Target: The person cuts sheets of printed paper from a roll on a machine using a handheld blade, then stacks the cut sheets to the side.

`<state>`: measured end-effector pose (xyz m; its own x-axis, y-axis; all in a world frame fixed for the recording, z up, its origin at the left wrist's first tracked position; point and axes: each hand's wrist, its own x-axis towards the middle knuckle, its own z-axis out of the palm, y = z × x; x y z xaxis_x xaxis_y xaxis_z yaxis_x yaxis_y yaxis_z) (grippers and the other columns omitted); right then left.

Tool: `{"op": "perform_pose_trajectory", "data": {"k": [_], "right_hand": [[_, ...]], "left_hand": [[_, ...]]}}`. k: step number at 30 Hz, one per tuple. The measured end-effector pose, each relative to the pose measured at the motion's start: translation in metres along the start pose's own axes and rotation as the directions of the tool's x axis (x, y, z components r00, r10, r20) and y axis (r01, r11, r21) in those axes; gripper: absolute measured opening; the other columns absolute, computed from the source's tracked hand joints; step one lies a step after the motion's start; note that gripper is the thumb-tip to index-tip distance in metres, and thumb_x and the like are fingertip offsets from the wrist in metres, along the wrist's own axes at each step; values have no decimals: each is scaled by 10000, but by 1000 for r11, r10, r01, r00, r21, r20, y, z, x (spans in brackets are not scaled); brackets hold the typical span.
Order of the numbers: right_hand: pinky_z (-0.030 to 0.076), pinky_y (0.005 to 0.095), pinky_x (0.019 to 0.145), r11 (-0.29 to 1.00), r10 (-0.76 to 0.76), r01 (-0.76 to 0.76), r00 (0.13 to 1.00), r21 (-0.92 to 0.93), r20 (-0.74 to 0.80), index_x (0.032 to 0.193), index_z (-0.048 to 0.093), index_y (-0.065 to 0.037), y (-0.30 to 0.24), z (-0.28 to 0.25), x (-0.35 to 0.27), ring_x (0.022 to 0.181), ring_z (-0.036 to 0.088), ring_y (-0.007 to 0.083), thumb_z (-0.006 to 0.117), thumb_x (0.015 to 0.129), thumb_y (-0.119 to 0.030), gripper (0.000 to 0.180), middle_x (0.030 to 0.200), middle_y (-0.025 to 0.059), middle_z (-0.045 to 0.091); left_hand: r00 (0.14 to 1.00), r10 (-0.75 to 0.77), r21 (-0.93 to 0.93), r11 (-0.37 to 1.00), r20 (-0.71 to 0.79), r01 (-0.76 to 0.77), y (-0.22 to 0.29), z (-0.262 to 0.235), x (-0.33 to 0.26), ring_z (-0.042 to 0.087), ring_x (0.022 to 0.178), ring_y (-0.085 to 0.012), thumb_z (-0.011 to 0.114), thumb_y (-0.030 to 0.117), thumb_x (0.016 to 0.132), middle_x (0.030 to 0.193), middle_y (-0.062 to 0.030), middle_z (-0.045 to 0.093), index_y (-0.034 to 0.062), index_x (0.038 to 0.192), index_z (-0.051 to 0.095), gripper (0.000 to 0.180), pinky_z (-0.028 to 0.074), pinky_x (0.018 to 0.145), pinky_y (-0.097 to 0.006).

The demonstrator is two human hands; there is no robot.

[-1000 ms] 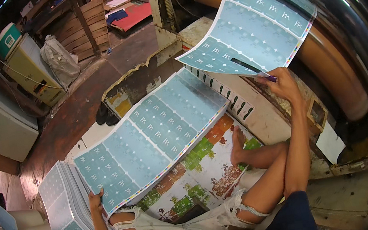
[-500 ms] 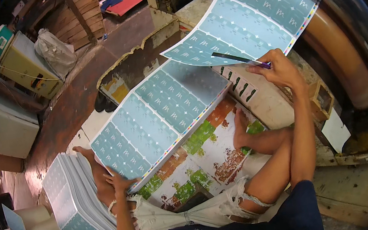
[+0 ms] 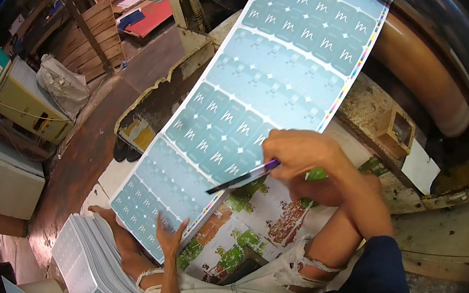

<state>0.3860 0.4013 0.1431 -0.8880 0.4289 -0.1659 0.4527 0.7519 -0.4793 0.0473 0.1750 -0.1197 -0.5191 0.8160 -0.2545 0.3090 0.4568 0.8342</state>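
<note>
A long blue printed sheet runs from the machine at the upper right down over the stack in front of me. Its near end lies flat under my left hand, whose spread fingers rest on the near right corner area. My right hand is closed around the purple handle of a long, dark, flat blade. The blade points left, above the sheet's right edge with its row of colour marks. Whether it is a knife or closed scissors does not show. Sheet and hand hide most of the stack beneath.
A tall stack of printed sheets stands beside my left leg. An orange-brown roller curves along the right, near a small wooden box. Paint-stained boards lie between my legs. A pale bag and cabinet stand far left.
The sheet's raised, curling end has come down over the stack. My right hand has swung down and left with the blade. My left hand has shifted slightly right on the paper.
</note>
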Motion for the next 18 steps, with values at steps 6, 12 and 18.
{"op": "perform_pose_trajectory", "data": {"k": [6,12,18], "right_hand": [[496,443,631,999,29,-32,994,27,107,715,637,49,-9,16,12,682,615,398,639,692,-157,207,703,242,611],[501,424,604,996,-77,78,996,30,-33,803,682,20,-2,26,14,654,636,357,730,727,-259,293,653,205,624],[480,288,464,883,288,-335,940,330,183,1032,673,-7,22,-26,1,472,598,152,681,862,-281,323,623,93,645]], "left_hand": [[827,243,-856,25,506,516,164,68,-6,558,1137,-284,520,424,967,1238,-177,562,-38,1358,393,618,456,986,-434],[914,-42,-843,372,403,389,172,82,8,602,1071,-235,609,-46,865,1181,-128,591,-30,1234,480,392,517,931,-402],[908,-40,-783,490,418,382,115,63,-7,622,1020,-235,620,40,903,1181,-144,585,-43,1305,413,459,559,877,-359]]}}
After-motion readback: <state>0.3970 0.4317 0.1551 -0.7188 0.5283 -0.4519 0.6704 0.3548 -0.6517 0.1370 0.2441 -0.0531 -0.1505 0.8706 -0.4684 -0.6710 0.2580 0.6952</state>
